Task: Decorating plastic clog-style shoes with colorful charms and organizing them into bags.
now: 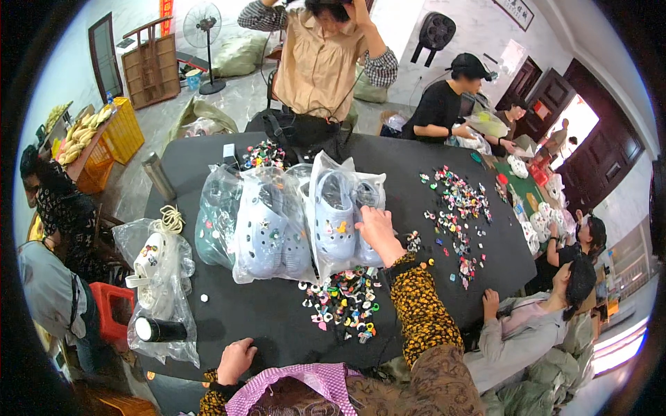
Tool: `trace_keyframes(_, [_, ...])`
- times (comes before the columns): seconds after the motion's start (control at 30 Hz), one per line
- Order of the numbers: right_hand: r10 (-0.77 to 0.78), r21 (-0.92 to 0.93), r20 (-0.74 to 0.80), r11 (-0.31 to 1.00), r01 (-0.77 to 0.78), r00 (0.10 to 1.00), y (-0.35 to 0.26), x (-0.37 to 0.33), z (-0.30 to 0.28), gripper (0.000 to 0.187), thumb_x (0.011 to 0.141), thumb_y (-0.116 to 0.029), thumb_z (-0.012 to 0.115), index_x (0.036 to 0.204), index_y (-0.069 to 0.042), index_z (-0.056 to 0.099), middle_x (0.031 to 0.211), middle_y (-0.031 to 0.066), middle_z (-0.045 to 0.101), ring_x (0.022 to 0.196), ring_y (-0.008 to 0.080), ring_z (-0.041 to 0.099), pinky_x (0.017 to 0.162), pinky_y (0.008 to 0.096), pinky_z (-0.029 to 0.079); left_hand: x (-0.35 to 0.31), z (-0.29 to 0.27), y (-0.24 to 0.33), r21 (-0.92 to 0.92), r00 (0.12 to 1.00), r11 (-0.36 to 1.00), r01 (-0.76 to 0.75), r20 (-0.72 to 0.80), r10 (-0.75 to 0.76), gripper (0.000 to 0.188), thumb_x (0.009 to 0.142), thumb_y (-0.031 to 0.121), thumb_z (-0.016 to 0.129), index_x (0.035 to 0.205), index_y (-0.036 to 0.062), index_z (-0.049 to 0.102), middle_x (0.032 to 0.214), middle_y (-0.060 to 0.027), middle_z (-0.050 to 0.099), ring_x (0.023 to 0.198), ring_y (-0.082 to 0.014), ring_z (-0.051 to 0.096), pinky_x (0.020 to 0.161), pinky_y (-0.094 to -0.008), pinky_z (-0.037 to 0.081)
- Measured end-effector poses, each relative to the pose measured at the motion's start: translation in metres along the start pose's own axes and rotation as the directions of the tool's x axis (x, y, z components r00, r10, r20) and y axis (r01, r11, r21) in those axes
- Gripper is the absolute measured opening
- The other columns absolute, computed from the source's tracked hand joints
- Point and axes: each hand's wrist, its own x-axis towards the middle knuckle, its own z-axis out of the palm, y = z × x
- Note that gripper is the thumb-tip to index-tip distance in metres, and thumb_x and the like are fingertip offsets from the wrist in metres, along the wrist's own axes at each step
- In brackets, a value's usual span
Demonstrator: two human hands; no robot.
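Note:
My right hand point(379, 230) is on the right side of a clear plastic bag with a pair of pale blue clogs point(334, 225), its fingers bent over the nearer clog. Small charms decorate that pair. Close on its left lies another bagged pair of pale blue clogs point(262, 232), and beyond that a bagged green clog point(216, 222). My left hand point(236, 360) rests at the near table edge, fingers loosely out and holding nothing. Between my arms, a heap of small colourful shoe charms point(345, 303) spreads just below the bags.
More charms point(461, 201) are scattered on the right of the black table point(250, 312). At the left lie a bagged white clog point(149, 256), a black cylinder point(159, 329) and a steel flask point(158, 177). A person point(319, 62) stands across; others work around.

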Motion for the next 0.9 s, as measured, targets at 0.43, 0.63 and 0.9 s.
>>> trace_keyframes(0.43, [0.254,0.649,-0.282,0.761,-0.011,0.925,-0.052,-0.044,-0.047,0.007,0.083,-0.01,0.055,0.082,-0.003,0.053,0.075,0.0171,0.06,0.069,0.0349,0.058,0.061,0.0402,0.045,0.074,-0.003,0.07,-0.459,0.984,0.879,-0.13,0.049,0.172,0.04,0.088,0.019,0.058,0.121,-0.0024,0.049,0.107,-0.0224,0.061,0.095,-0.0334,0.063,0.082,-0.0365,0.048])
trace_keyframes(0.63, [0.437,0.827,-0.265,0.562,-0.031,0.86,-0.111,-0.089,-0.061,0.006,0.084,-0.007,0.058,0.083,-0.003,0.054,0.063,0.0092,0.054,0.054,0.0161,0.052,0.052,0.0311,0.043,0.072,0.0,0.093,-0.902,0.92,0.427,0.059,0.216,0.328,0.077,0.09,0.03,0.06,0.145,0.0021,0.013,0.14,-0.0112,0.035,0.127,-0.018,0.036,0.104,-0.0339,0.032])
trace_keyframes(0.9, [0.332,0.881,-0.065,0.461,-0.102,0.941,-0.177,-0.159,-0.049,0.011,0.086,-0.013,0.055,0.083,-0.003,0.054,0.069,0.0112,0.057,0.06,0.0206,0.054,0.057,0.0336,0.044,0.008,-0.029,0.049,-0.964,0.955,0.132,0.231,0.251,0.159,0.066,0.08,0.011,0.054,0.14,-0.0026,0.029,0.136,-0.0128,0.044,0.124,-0.0215,0.043,0.103,-0.0347,0.034])
